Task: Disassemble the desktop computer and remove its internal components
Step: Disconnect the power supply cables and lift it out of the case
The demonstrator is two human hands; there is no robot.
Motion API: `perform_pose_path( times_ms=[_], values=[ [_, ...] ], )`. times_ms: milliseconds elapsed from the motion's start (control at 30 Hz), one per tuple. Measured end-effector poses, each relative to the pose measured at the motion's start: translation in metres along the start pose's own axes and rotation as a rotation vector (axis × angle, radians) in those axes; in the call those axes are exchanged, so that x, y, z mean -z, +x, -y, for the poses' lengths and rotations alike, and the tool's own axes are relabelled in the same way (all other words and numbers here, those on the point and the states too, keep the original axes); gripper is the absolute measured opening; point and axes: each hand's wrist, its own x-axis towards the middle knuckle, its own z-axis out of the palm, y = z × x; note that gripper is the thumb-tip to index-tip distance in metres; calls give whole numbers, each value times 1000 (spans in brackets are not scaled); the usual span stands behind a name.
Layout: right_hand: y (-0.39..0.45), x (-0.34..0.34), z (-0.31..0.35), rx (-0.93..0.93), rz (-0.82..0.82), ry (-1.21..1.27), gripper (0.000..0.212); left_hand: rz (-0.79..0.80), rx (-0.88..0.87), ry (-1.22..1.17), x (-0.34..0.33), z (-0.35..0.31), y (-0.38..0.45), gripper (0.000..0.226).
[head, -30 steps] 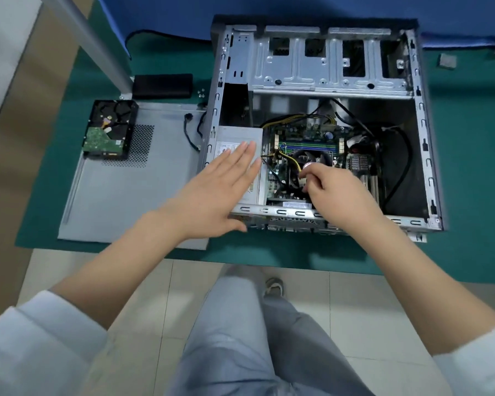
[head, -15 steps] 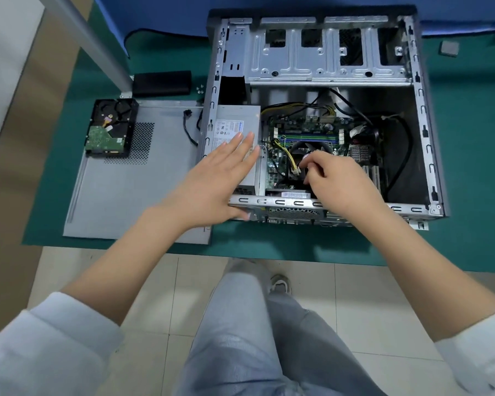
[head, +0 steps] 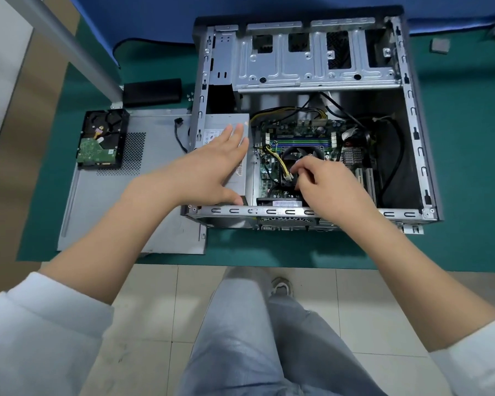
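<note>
The open computer case [head: 303, 212] lies on its side on the green mat [head: 469, 167], under both hands. The left hand [head: 209, 170] rests flat, fingers straight, on the grey power supply [head: 226, 124], gripping nothing. Just right of it the right hand [head: 329, 181], fingers curled, works at the small plug [head: 288, 176] of the yellow and black wires [head: 275, 157] beside the fan [head: 303, 154]; whether it has the plug pinched, I cannot tell. Best to squeeze the plug's latch and pull straight up by the plug, not the wires, while the flat hand steadies the case. Far left, a hard drive [head: 102, 138] sits on the removed side panel [head: 103, 207].
</note>
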Motion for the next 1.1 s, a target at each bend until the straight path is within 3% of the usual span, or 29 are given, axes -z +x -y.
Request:
perform_pose_path(
  times_ms=[233,667,767,900,1033,1100],
  values=[
    [-2,-4,0,89,-135,-116,27,1,12,-145,-6,-5,-1,96],
    [-1,-3,-2,-11,-46,34,25,-179,-12,-232,-17,2,0,85],
    [17,6,-5,5,31,113,22,-302,71,-242,-12,-1,16,94],
    [65,14,-13,119,83,-110,33,-533,184,-66,-5,0,55,60],
    [93,-8,-5,162,182,-310,60,-730,263,-38,-9,2,70,39],
    [98,-17,-5,142,149,-276,55,-784,245,-43,-14,0,70,35]
  ],
)
